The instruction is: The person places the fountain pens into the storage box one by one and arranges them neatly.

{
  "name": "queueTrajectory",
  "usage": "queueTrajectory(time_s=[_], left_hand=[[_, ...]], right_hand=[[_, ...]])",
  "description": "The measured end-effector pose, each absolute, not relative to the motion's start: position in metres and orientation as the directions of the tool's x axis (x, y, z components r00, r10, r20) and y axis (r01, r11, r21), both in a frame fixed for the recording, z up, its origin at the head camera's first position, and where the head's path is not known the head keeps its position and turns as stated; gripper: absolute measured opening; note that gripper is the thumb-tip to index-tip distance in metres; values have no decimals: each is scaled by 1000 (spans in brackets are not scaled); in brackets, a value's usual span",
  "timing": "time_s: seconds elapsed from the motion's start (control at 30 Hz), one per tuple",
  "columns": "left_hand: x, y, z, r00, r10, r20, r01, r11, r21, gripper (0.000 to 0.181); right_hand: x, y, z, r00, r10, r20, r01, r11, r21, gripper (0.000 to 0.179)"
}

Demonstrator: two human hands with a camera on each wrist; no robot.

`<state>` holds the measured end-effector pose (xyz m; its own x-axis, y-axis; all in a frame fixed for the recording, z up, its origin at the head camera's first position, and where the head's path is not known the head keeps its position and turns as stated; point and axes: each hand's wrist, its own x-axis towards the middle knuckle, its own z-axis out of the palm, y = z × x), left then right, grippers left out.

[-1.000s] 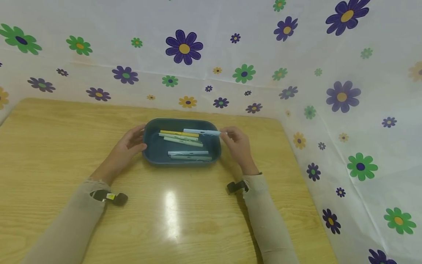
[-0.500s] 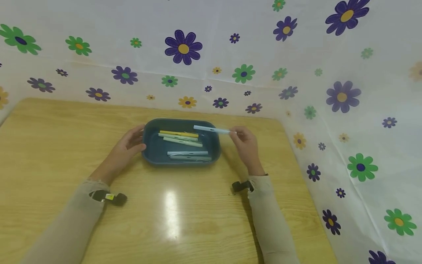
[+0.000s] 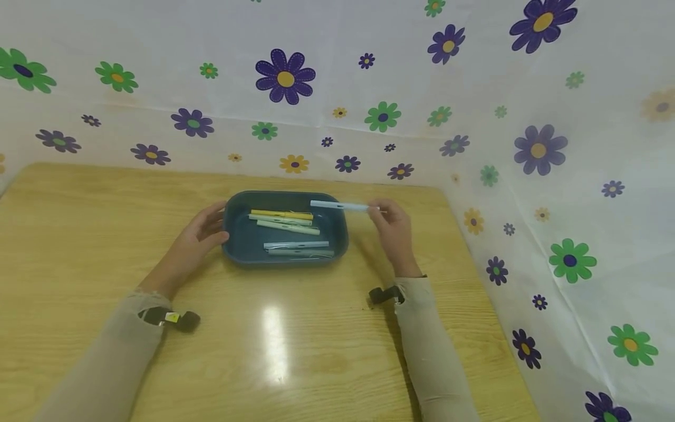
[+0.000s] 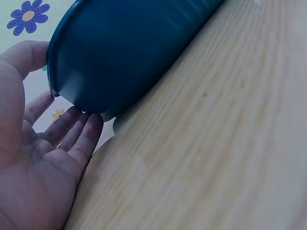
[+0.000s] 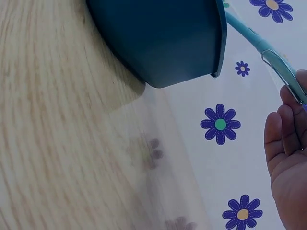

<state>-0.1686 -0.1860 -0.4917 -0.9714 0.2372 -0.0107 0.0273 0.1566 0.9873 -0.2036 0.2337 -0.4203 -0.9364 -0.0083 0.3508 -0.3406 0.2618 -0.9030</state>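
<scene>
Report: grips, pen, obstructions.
Left grip rests against left end of blue bin. Right grip holds pale blue pen, free end over bin. Nothing visibly blocking it.

The box [image 3: 285, 264] sits on the worktop [image 3: 337, 363] in front of me, nearer its far edge. Inside, three pens [image 3: 280, 220] lie close together toward the far wall; two more pens [image 3: 296, 245] lie by the near wall, a little further right. My left hand [image 3: 196, 239] is at the box's left end, touching it. My right hand [image 3: 392, 231] is right of the box, holding another pen [image 3: 340, 206] that reaches leftward over its far right corner. A cloth [image 3: 327, 47] hangs behind the worktop and along its right.
</scene>
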Motion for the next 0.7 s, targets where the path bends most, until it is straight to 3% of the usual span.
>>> queueTrajectory(time_s=[0.43, 0.7], left_hand=[[-168, -185, -489, -973, 229, -38, -3, 152, 988, 67], [-167, -185, -487, -972, 230, -45, -12, 140, 990, 67]], right_hand=[[-207, 238, -420, -933, 26, 358, -347, 193, -918, 17], [-207, 243, -422, -937, 113, 330, -297, 234, -926, 20]])
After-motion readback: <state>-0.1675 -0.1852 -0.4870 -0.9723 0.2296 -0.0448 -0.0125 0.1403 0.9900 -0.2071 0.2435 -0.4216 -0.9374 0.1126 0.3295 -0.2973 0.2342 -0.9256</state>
